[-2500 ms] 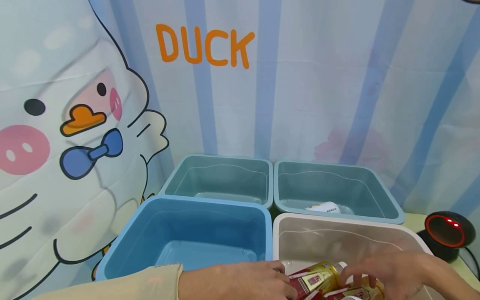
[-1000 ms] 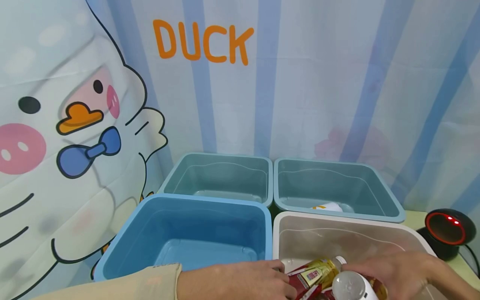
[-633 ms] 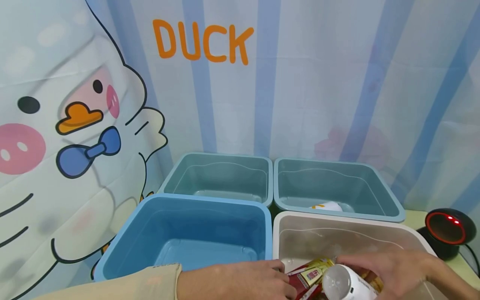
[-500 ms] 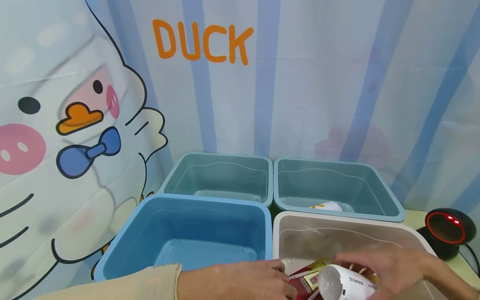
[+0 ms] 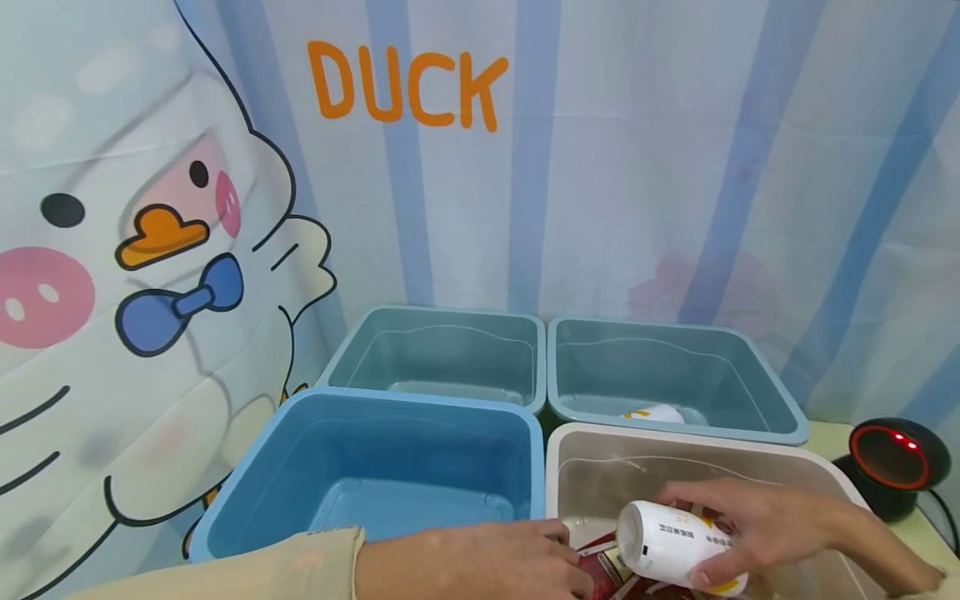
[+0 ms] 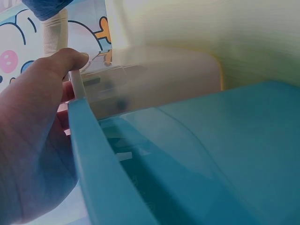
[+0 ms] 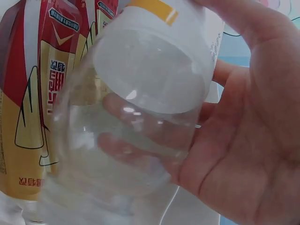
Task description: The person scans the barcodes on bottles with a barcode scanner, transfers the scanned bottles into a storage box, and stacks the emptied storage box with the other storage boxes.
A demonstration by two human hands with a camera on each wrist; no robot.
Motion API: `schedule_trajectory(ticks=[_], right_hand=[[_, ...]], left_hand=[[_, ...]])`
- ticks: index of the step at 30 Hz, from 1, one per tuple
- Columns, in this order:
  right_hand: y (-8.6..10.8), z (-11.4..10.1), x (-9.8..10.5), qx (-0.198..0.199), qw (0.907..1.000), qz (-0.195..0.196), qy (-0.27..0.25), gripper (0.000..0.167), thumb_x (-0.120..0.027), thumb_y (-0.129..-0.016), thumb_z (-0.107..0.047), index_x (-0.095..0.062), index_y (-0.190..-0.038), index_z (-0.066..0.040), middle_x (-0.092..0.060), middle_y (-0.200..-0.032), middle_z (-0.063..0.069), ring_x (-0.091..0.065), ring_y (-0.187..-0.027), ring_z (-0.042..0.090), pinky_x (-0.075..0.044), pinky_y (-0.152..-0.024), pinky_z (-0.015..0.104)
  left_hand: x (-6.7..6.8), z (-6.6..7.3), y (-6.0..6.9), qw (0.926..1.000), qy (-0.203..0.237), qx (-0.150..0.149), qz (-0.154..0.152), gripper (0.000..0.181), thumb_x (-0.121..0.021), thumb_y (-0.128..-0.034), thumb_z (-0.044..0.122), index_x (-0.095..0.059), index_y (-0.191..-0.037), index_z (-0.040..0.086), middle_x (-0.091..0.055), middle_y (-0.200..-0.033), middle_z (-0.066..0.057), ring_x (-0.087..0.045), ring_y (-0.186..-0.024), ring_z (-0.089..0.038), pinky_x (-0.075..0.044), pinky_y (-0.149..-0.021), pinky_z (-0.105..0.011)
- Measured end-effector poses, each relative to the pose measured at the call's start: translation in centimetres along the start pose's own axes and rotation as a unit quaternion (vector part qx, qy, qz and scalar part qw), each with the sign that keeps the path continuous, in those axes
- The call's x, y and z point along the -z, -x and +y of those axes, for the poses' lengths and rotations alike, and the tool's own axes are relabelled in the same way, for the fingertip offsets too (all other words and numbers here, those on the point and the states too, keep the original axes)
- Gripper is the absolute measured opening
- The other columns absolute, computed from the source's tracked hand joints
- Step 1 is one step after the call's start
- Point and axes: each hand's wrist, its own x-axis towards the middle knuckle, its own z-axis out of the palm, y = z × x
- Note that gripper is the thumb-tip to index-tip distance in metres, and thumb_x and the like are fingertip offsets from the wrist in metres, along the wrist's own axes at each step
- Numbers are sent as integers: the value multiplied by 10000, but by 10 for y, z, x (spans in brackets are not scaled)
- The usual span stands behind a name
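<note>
One white-labelled bottle (image 5: pixel 666 542), which we grip in our right hand (image 5: pixel 765 521), is tilted above the red-and-gold bottles (image 7: pixel 28 101) inside the beige bin (image 5: pixel 603 483); our left hand (image 5: pixel 472 560) curls round that bin's rim, beside the blue bin (image 5: pixel 420 442).

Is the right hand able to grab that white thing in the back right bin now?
Probably not yet: the right hand is busy holding a white bottle. The way to the white thing looks free: its bin is open on top.
</note>
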Motion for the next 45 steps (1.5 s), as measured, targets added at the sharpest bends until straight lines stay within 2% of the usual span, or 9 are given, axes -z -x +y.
schedule_trajectory(ticks=[7, 18, 25, 30, 35, 39, 43, 45], right_hand=[[-4, 4, 0, -236, 9992, 48, -329, 371, -630, -1038, -187, -512, -1390, -186, -625, -1095, -78, -619, -906, 86, -519, -696, 279], [-6, 1, 1, -846, 9956, 197, -350, 337, -531, -1093, -240, -491, -1418, -158, -611, -1136, -37, -612, -960, 122, -515, -763, 306], [-6, 1, 3, -1039, 9937, 331, -257, 474, -559, -1054, -283, -461, -1480, -101, -582, -1193, -28, -588, -945, 97, -510, -727, 295], [-5, 0, 4, -1026, 9936, 314, -358, 536, -567, -994, -284, -415, -1472, -97, -544, -1257, 38, -585, -959, 124, -518, -728, 306], [-3, -3, 3, -759, 9951, 620, -126, 558, -655, -904, -207, -360, -1372, -131, -467, -1270, 124, -565, -997, 138, -502, -763, 306], [-4, -5, 3, -526, 9946, 843, -290, 505, -655, -966, -167, -327, -1349, -135, -470, -1228, 156, -593, -981, 167, -515, -755, 317], [-5, -6, 4, -415, 9923, 844, -810, 488, -627, -1021, -143, -330, -1409, -146, -478, -1314, 206, -623, -1024, 218, -575, -745, 365], [-5, -6, 5, -357, 9924, 828, -841, 497, -632, -1021, -135, -361, -1438, -161, -497, -1333, 200, -624, -1038, 221, -584, -746, 373]], left_hand=[[-1, 0, -1, 10000, 52, -24, 16, 471, -708, -944, 521, -660, -1392, 382, -631, -1319, 219, -542, -1118, 82, -291, -1073, -138], [-1, -1, -1, 10000, 15, -72, -39, 447, -677, -981, 517, -648, -1405, 380, -616, -1341, 206, -527, -1135, 72, -294, -1077, -150], [-1, 0, 0, 10000, 91, -20, -1, 482, -701, -949, 533, -646, -1406, 389, -617, -1335, 220, -523, -1130, 80, -281, -1079, -140], [-1, 0, 1, 9999, 145, 20, 30, 508, -721, -928, 533, -647, -1408, 385, -621, -1340, 215, -534, -1141, 72, -288, -1083, -144], [-1, 0, 1, 9999, 157, 55, 28, 509, -724, -924, 530, -648, -1406, 388, -622, -1336, 222, -539, -1150, 74, -298, -1094, -158], [-1, 0, 0, 10000, 85, 36, 8, 479, -709, -944, 527, -654, -1399, 385, -629, -1322, 219, -541, -1136, 73, -294, -1085, -148], [-1, 0, 0, 10000, 78, 40, 3, 479, -717, -942, 520, -657, -1396, 382, -629, -1324, 217, -539, -1129, 72, -292, -1077, -139], [-1, 1, 0, 10000, 89, 39, 4, 476, -717, -944, 517, -655, -1397, 386, -626, -1329, 219, -539, -1127, 73, -288, -1078, -139]])
